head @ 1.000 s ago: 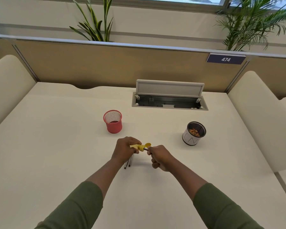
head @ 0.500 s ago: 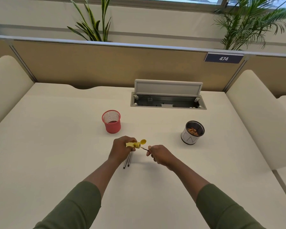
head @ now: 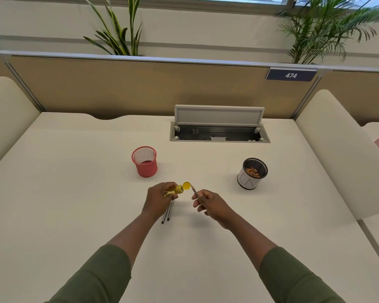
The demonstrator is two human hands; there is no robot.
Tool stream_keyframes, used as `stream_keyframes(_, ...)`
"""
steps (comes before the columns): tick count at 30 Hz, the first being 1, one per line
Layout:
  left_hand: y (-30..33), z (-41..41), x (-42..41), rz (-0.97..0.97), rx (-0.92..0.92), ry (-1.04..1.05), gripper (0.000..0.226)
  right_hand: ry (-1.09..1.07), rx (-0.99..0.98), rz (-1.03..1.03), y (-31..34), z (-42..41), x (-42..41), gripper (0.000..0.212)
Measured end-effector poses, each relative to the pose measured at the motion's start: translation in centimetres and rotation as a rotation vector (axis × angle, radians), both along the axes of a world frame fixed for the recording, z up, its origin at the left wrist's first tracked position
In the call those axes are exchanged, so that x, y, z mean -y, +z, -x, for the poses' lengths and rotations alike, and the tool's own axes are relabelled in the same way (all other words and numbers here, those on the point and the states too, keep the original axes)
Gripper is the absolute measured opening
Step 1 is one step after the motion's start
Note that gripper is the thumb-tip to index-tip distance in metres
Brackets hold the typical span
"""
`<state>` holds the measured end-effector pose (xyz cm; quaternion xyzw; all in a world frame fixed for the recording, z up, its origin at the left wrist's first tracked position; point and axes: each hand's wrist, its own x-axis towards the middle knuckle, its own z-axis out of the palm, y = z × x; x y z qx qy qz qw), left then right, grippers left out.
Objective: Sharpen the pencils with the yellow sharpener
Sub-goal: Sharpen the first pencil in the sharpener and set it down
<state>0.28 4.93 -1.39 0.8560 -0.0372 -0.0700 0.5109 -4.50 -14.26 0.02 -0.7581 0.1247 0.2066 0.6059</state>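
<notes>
1. Two pencils lie on the desk, under the left hand.
2. Left hand grips the yellow sharpener; right hand pinches a pencil, tip just beside the sharpener, not inserted.
3. Judged: between sharpenings. Next: check tip, reinsert or set aside.
4. Beyond: red mesh cup, shavings cup.

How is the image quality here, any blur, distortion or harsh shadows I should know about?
Head view: wide-angle bending curves the partition rail; the palm plant at top right is smeared; soft, even light, only faint shadows under the red mesh cup and the right hand; the hands and yellow sharpener are fairly sharp.
</notes>
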Motion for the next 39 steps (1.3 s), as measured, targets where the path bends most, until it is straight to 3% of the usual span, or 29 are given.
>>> stream_keyframes(10,-0.2,-0.2,-0.1,-0.011,-0.001,-0.017,0.035,-0.057,0.183,0.160,-1.0,-0.2,-0.3,0.007)
stream_keyframes(20,-0.1,0.0,-0.2,-0.038,0.015,-0.036,0.034,-0.052,0.265,0.312,-0.9,-0.4,-0.5,0.005)
stream_keyframes(32,-0.4,0.0,-0.3,-0.078,0.007,-0.127,0.035,0.128,0.542,0.574,-0.9,-0.4,-0.6,0.011)
stream_keyframes(39,-0.3,0.0,0.1,-0.044,0.020,-0.172,0.036,0.341,0.744,0.824,-1.2,-0.1,0.0,0.022)
